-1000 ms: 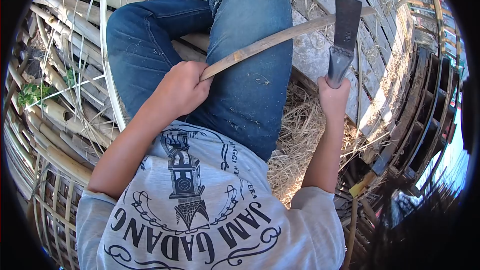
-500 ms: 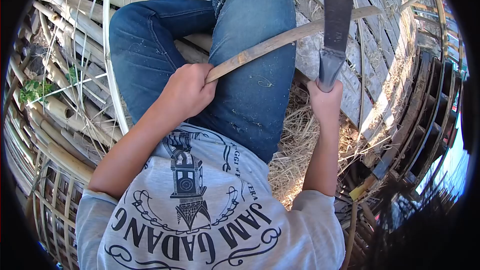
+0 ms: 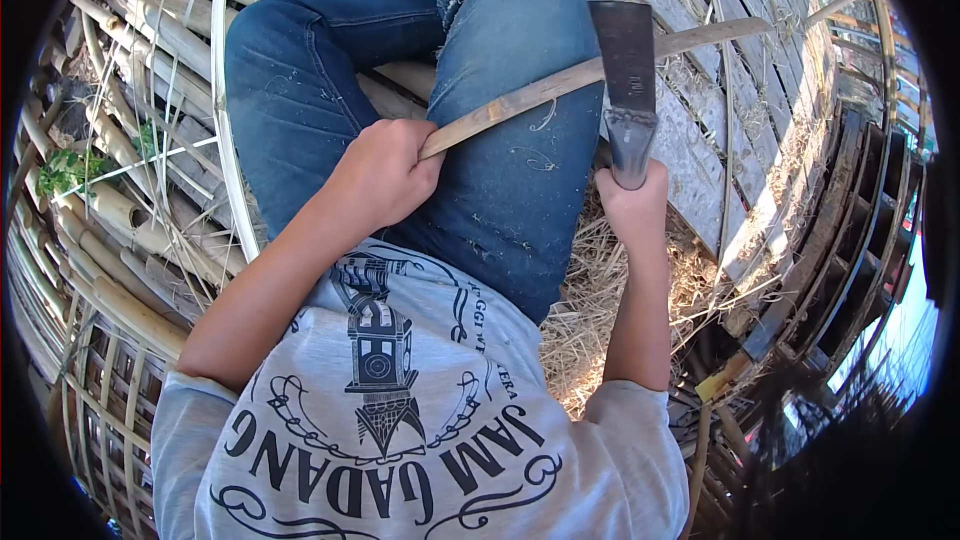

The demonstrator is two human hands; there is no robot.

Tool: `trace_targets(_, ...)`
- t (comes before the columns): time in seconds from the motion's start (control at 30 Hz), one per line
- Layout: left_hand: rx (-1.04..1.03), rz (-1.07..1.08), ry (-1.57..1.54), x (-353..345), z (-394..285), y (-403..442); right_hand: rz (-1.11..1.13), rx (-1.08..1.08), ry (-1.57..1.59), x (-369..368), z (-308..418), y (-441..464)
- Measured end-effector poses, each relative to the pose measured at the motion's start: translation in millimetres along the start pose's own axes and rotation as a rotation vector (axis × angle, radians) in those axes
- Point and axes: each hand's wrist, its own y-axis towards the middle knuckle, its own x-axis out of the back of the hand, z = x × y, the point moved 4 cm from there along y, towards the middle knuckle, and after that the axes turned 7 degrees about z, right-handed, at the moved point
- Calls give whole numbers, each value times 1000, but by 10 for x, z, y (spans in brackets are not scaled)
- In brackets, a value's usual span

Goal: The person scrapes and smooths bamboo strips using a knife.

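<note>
A bamboo strip (image 3: pixel 540 92) slants across my jeans, its near end closed inside my left hand (image 3: pixel 385 170). From there it runs up to the right, past my knee and over the boards. My right hand (image 3: pixel 635 200) is wrapped round the handle of a machete (image 3: pixel 630 65). The machete's wide dark blade points away from me and covers part of the strip. Whether blade and strip touch, I cannot tell. Small shavings cling to the jeans (image 3: pixel 515 20).
Cut bamboo poles (image 3: pixel 160 30) lie heaped on the left, with a woven bamboo lattice (image 3: pixel 110 400) below them. Weathered boards (image 3: pixel 690 130) stretch out on the right. Straw-like shavings (image 3: pixel 590 310) pile up beside my thigh. A long pale strip (image 3: pixel 222 90) stands along my left leg.
The machete and my right hand have shifted left, bringing the blade closer to my knee and across the strip. My left hand keeps its grip, nearly still.
</note>
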Motion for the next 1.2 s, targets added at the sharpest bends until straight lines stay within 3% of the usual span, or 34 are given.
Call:
trace_targets(0.07, 4, -4, 10, -3, 37, -22, -29, 21, 17, -89, 4, -34)
trace_targets(0.13, -57, -13, -11, 3, 39, -27, 17, 158, -264, -74, 115, -45)
trace_targets(0.2, -49, -5, -10, 7, 33, -13, 8, 145, -262, -30, 150, -29)
trace_targets(0.27, -37, -4, -16, 1, 35, -11, -58, 4, 35, -55, 103, -20)
trace_targets(0.3, -34, -3, -27, 8, 35, -15, -53, 6, 35, -56, 106, -17)
trace_targets(0.4, -32, 7, -29, 33, 27, -14, 10, 238, -345, -21, 222, -48)
trace_targets(0.43, -33, 13, -30, 21, 29, -16, 34, 79, -250, 56, 247, -39)
trace_targets(0.53, -28, 5, -27, 14, 47, -8, 49, 0, -104, 0, 103, 10)
trace_targets(0.57, -26, 5, -25, 20, 47, -17, 54, 109, -269, -38, 137, -16)
trace_targets(0.67, -16, 12, -37, 31, 44, -16, 32, 167, -347, -14, 249, -61)
trace_targets(0.8, -22, 30, -55, 25, 73, -8, 95, 11, -69, -106, 112, -24)
trace_targets(0.87, -37, 49, -66, 35, 83, 10, 98, 70, -114, -169, 143, -44)
trace_targets(1.0, 55, 304, -237, 68, 216, 102, -8, 146, -171, -152, 232, -59)
trace_targets(1.13, 123, 542, -439, 76, 210, 129, -95, 86, 117, -253, 77, -107)
trace_targets(1.2, 133, 593, -458, 81, 245, 150, -254, 9, 220, -277, 7, -170)
